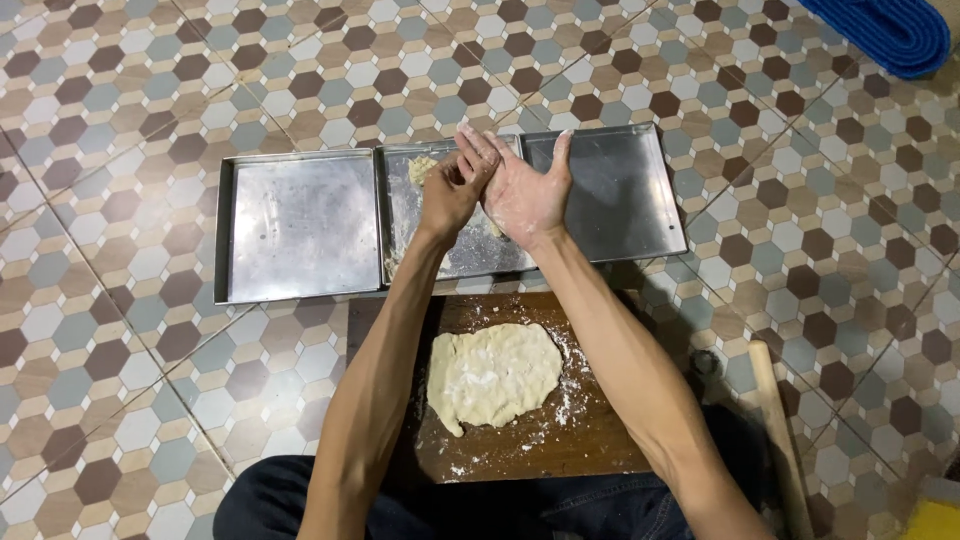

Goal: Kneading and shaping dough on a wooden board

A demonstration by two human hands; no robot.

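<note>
Hexagon-tiled floor (120, 330) is left bare around three metal trays (300, 225). Over the middle tray, the curled left hand (450, 192) is pressed against the flat, open right hand (527, 190). Flattened dough (492, 375) is kept on a wooden board (580, 430) below.

The trays (300, 225) were dull, scuffed metal with a soft sheen. The board (590, 440) was dark matt wood, dusted with flour. The dough (492, 375) looked soft, matt and floury, its edge ragged. The rolling pin (778, 430) was pale smooth wood. The floor (120, 120) was glossy tile; the cloth (890, 30) ribbed blue fabric.
</note>
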